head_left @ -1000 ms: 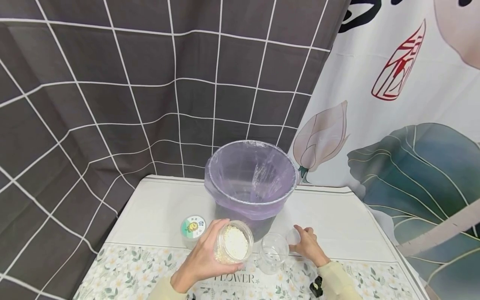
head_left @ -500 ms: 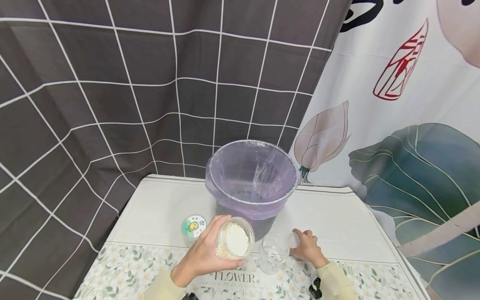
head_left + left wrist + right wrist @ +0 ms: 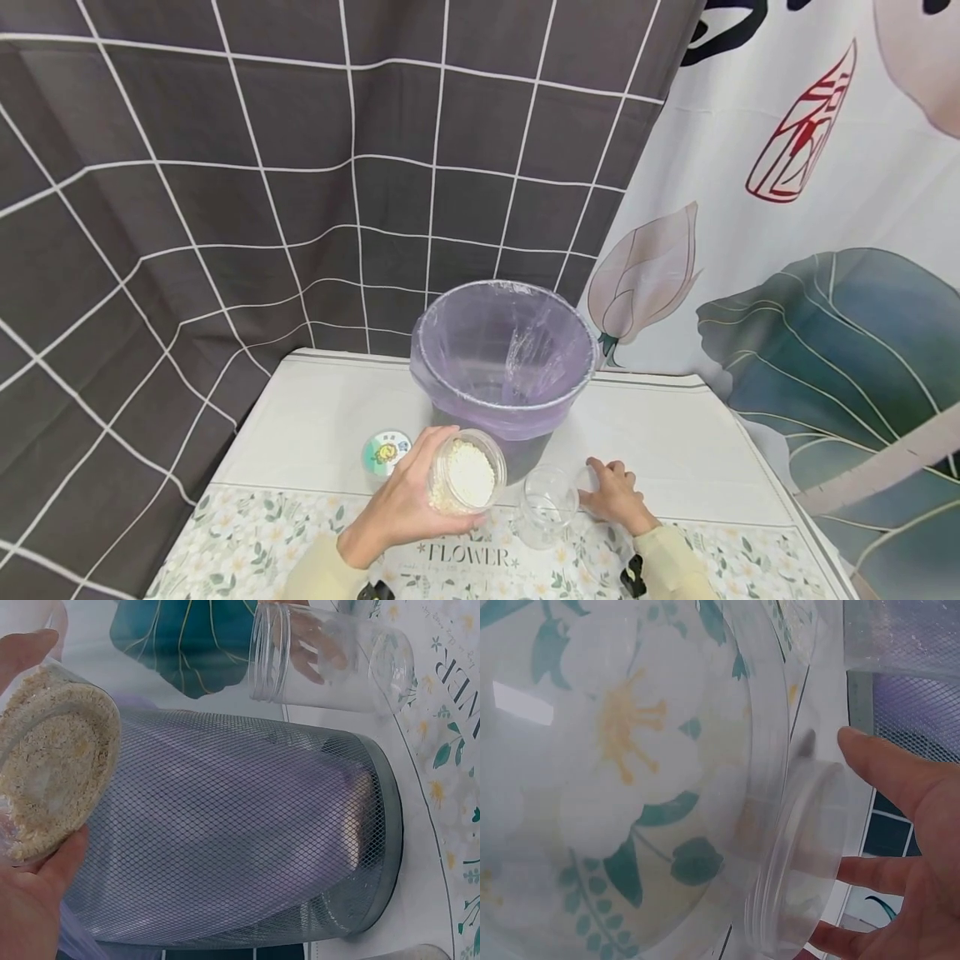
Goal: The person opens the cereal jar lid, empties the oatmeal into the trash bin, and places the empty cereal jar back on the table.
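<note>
My left hand [image 3: 420,492] grips a clear jar [image 3: 56,765] filled with pale grains, tilted in front of the bin, its grain-filled mouth facing my head camera. An open clear jar [image 3: 547,504] with a threaded neck stands between my two hands. To the right of it my right hand [image 3: 613,497] curls around the translucent, ridged end of another clear jar [image 3: 806,847]. The body of that jar fills much of the right wrist view, with printed flowers showing through it. In that view my thumb [image 3: 877,761] lies at the edge of the ridged end.
Behind the jars stands a mesh bin [image 3: 517,454] lined with a purple bag [image 3: 427,383]. A round container with a green and white lid [image 3: 387,452] stands left of my left hand. The table [image 3: 660,433] has a floral mat [image 3: 262,533] along its front; curtains hang behind.
My left hand has raised the jar of grains slightly and shifted it a little toward the bin. The right hand's fingers have moved slightly at the clear jar's end; otherwise it stays in place.
</note>
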Demonstrator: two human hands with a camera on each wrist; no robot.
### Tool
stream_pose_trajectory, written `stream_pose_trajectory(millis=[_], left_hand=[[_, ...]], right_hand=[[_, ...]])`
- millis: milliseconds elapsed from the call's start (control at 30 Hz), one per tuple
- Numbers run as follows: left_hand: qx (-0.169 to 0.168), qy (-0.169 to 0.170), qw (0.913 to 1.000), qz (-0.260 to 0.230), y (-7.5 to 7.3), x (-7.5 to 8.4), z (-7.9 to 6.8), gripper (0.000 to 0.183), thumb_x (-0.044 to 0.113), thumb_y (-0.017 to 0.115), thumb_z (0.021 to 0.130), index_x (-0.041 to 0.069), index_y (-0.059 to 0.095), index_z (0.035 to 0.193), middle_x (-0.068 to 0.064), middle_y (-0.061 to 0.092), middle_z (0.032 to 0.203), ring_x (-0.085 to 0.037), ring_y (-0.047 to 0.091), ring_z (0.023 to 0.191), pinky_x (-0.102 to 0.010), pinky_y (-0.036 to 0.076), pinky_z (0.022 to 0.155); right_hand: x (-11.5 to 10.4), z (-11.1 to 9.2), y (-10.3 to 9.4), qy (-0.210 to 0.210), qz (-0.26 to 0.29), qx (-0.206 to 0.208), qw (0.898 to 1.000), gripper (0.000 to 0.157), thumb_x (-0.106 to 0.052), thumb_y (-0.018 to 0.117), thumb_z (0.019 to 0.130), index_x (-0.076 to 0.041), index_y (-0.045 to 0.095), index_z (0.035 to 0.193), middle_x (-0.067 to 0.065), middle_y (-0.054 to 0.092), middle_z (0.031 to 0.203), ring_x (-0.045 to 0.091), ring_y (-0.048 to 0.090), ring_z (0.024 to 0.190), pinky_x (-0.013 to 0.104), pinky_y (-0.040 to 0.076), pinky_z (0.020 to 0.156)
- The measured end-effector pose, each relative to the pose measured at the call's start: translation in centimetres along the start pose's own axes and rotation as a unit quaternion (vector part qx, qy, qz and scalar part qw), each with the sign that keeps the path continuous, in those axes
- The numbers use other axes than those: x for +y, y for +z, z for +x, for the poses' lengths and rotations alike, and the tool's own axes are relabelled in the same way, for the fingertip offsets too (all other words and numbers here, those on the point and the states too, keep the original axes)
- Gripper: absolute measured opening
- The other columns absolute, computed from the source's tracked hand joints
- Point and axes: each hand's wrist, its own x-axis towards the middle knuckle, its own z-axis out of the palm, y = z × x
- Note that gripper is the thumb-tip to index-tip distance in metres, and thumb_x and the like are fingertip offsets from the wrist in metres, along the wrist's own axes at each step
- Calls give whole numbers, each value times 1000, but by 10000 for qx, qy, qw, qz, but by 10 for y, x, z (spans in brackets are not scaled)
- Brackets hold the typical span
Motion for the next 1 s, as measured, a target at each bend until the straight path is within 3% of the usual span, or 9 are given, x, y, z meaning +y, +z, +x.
stream_pose_trajectory(millis=[400,767,1000], left_hand=[[-68,10,10000,20,-7,-1,4,99,48,83,55,8,39,133,-1,47,123,-18,52,107,-39,49,89],[-141,11,9998,162,-14,1,10,98,49,82,55,9,39,134,-2,47,124,-18,53,107,-39,49,88],[-108,-17,9994,317,-19,0,9,99,52,81,56,8,38,134,-2,48,125,-19,52,109,-40,49,89]], right_hand=[[1,5,-13,-285,168,281,9991,68,-43,65,81,2,46,127,35,36,119,52,36,105,64,40,71],[-1,16,-25,-399,214,325,9984,67,-39,64,83,5,43,129,36,34,121,54,34,106,64,41,70],[-3,23,-30,-554,112,384,9977,63,-35,63,84,5,43,129,35,34,127,55,36,107,64,42,77]])
